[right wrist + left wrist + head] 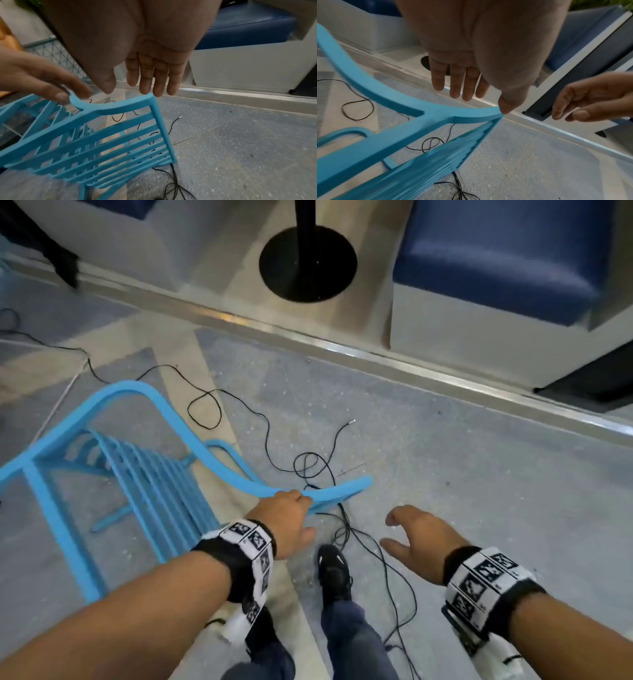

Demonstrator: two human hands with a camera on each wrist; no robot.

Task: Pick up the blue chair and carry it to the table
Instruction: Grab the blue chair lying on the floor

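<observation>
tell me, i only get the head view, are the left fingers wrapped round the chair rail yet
observer: No. The left wrist view shows the left hand with fingers straight, not curled round the chair rail.
operator: and the thumb
observer: The thumb touches the rail's end with its tip.
operator: anything in the right palm
observer: No. The right wrist view shows the right hand holding nothing, fingers straight.

- Blue chair (pixel 144 474): light-blue, slatted seat and back, curved top rail; seemingly tilted, standing on the speckled floor (pixel 445 474) near its raised edge.
</observation>
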